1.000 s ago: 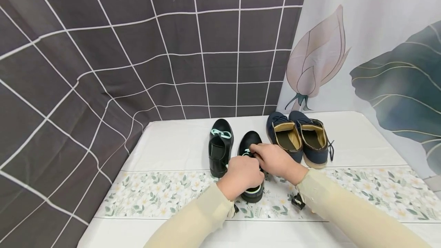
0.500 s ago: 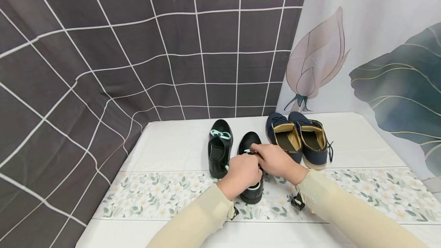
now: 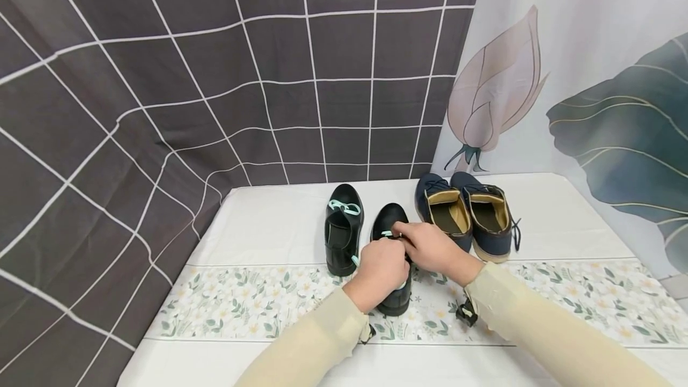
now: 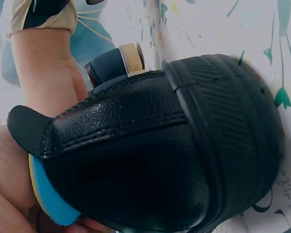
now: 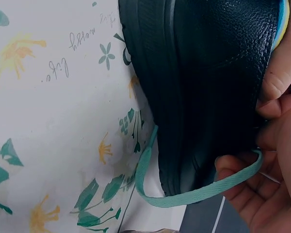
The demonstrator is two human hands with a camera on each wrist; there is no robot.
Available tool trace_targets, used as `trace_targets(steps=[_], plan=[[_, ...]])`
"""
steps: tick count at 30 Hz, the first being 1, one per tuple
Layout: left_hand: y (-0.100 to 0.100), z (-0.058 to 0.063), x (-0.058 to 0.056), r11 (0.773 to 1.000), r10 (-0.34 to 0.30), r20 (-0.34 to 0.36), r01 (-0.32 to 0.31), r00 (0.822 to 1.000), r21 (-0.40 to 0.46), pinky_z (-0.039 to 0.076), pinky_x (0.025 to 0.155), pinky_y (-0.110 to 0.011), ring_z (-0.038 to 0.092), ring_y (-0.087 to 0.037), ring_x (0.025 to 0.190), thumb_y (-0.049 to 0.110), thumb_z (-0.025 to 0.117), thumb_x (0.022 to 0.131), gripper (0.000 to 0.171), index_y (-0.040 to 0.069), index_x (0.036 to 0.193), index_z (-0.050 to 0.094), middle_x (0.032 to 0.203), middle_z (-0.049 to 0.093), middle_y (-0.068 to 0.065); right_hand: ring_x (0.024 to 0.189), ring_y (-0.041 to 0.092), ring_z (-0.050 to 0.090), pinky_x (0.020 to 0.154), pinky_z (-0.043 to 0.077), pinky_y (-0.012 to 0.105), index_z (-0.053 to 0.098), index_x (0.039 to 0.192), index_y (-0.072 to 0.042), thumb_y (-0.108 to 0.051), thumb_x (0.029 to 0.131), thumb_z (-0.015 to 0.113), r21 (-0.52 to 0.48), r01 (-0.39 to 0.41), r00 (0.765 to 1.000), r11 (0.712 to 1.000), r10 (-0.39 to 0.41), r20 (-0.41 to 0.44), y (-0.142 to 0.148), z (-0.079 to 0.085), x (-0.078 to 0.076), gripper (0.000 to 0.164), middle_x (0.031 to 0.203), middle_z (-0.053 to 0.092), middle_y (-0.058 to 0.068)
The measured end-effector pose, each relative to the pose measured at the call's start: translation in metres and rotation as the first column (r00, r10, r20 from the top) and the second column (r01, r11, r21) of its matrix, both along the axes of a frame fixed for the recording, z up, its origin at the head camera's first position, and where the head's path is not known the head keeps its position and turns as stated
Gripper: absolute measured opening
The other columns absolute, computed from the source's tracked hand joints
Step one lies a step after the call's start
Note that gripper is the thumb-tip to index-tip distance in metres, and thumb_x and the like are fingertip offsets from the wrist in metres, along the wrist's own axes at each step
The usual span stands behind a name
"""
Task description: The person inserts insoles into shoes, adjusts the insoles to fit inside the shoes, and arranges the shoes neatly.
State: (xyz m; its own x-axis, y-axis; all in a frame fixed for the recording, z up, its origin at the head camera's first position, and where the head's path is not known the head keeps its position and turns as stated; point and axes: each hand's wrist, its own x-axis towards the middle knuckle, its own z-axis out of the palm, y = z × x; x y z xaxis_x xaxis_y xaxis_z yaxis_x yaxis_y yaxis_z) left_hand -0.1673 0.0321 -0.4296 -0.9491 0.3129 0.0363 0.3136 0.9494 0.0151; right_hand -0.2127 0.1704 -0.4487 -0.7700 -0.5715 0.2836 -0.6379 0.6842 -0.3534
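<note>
A black shoe (image 3: 391, 220) with a mint lace points away from me, sole down. Over its opening my left hand (image 3: 380, 270) curls its fingers; a mint shoelace end (image 3: 355, 260) sticks out from its left side. My right hand (image 3: 430, 248) pinches at the lacing just ahead of it. In the right wrist view, the mint shoelace (image 5: 203, 194) loops from the right hand's fingertips (image 5: 228, 167) down along the sole. The left wrist view has the shoe's heel (image 4: 136, 136) close up, its blue lining (image 4: 51, 194) beside the left palm. The fingers hide most of the knot area.
Left of the worked shoe stands its mate, a black shoe (image 3: 344, 232) with a tied mint bow. Two navy shoes (image 3: 488, 220) with tan linings stand at the back right. A floral band crosses the white tabletop (image 3: 269, 226). A dark grid curtain (image 3: 344, 106) hangs behind.
Both hands stay at the same shoe, with only slight finger shifts. The left hand has moved a little to the right. The other shoes have not moved.
</note>
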Motion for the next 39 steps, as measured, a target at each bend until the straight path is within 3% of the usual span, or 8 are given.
trace_targets(steps=[8, 13, 16, 18, 20, 25, 28, 39], plan=[[0.000, -0.007, -0.004, 1.000, 0.010, -0.016, -0.010, 1.000, 0.025, 0.049, 0.039, -0.032, 0.059, -0.017, 0.049, 0.031, 0.067, 0.090, 0.023, 0.019, 0.071, 0.071, 0.060, 0.067, 0.000, 0.053, 0.008, 0.046, 0.051, 0.040, 0.028, 0.062, 0.092, -0.019, -0.008, 0.100, 0.056, 0.009, 0.014, 1.000, 1.000, -0.014, 0.004, 0.000, -0.002, -0.001, 0.015, 0.066, 0.058, -0.006], [-0.006, -0.007, 0.003, 0.999, 0.009, 0.009, -0.010, 1.000, 0.042, 0.051, 0.042, -0.034, 0.062, -0.020, 0.056, 0.039, 0.061, 0.094, 0.034, 0.018, 0.071, 0.073, 0.062, 0.068, -0.003, 0.056, 0.007, 0.048, 0.051, 0.041, 0.028, 0.059, 0.089, -0.020, -0.009, 0.100, 0.056, 0.026, 0.020, 1.000, 0.999, -0.020, 0.018, -0.003, -0.005, 0.001, 0.016, 0.067, 0.058, -0.006], [-0.016, 0.000, 0.010, 0.996, -0.061, 0.032, 0.059, 0.998, 0.073, 0.061, 0.066, -0.038, 0.070, -0.024, 0.083, 0.041, 0.055, 0.098, 0.042, 0.017, 0.070, 0.074, 0.069, 0.074, -0.005, 0.056, 0.008, 0.048, 0.052, 0.042, 0.028, 0.058, 0.087, -0.019, -0.008, 0.098, 0.059, 0.024, 0.027, 1.000, 0.999, -0.027, 0.001, -0.003, -0.005, 0.001, 0.016, 0.068, 0.059, -0.005], [-0.026, 0.007, 0.014, 0.988, -0.114, 0.069, 0.106, 0.991, 0.109, 0.060, 0.085, -0.039, 0.068, -0.025, 0.100, 0.039, 0.052, 0.101, 0.044, 0.017, 0.070, 0.074, 0.074, 0.074, -0.004, 0.057, 0.008, 0.049, 0.053, 0.043, 0.029, 0.058, 0.087, -0.019, -0.008, 0.097, 0.060, 0.026, 0.029, 0.999, 0.999, -0.029, -0.013, -0.003, -0.004, 0.001, 0.015, 0.070, 0.060, -0.004], [-0.037, 0.014, 0.018, 0.974, -0.181, 0.102, 0.164, 0.978, 0.156, 0.056, 0.093, -0.037, 0.065, -0.021, 0.105, 0.037, 0.051, 0.102, 0.042, 0.019, 0.074, 0.076, 0.082, 0.073, -0.002, 0.058, 0.009, 0.050, 0.054, 0.044, 0.030, 0.059, 0.089, -0.018, -0.009, 0.097, 0.061, 0.031, 0.028, 0.999, 0.999, -0.028, -0.023, -0.003, -0.004, 0.001, 0.013, 0.073, 0.063, -0.003], [-0.062, 0.021, 0.025, 0.917, -0.362, 0.150, 0.322, 0.920, 0.233, 0.056, 0.085, -0.030, 0.061, -0.012, 0.095, 0.039, 0.059, 0.100, 0.026, 0.024, 0.109, 0.079, 0.106, 0.069, 0.004, 0.061, 0.009, 0.054, 0.056, 0.048, 0.032, 0.061, 0.092, -0.017, -0.010, 0.098, 0.060, 0.040, 0.031, 0.999, 0.999, -0.030, -0.029, -0.002, -0.003, 0.000, 0.010, 0.079, 0.068, -0.001], [-0.069, 0.021, 0.027, 0.889, -0.427, 0.140, 0.387, 0.893, 0.246, 0.056, 0.089, -0.029, 0.063, -0.010, 0.099, 0.038, 0.063, 0.098, 0.025, 0.026, 0.114, 0.077, 0.109, 0.073, 0.007, 0.063, 0.010, 0.055, 0.058, 0.051, 0.033, 0.062, 0.092, -0.017, -0.010, 0.098, 0.060, 0.043, 0.033, 0.999, 0.999, -0.032, -0.034, -0.003, -0.003, -0.001, 0.009, 0.080, 0.069, 0.000], [-0.066, 0.016, 0.035, 0.881, -0.427, -0.025, 0.423, 0.904, 0.212, 0.059, 0.080, -0.027, 0.065, -0.012, 0.095, 0.030, 0.066, 0.097, 0.017, 0.026, 0.104, 0.081, 0.104, 0.077, 0.009, 0.066, 0.012, 0.058, 0.059, 0.053, 0.036, 0.062, 0.092, -0.016, -0.009, 0.096, 0.062, 0.044, 0.032, 0.998, 0.999, -0.030, -0.050, -0.005, -0.003, 0.001, 0.008, 0.080, 0.070, 0.001]])
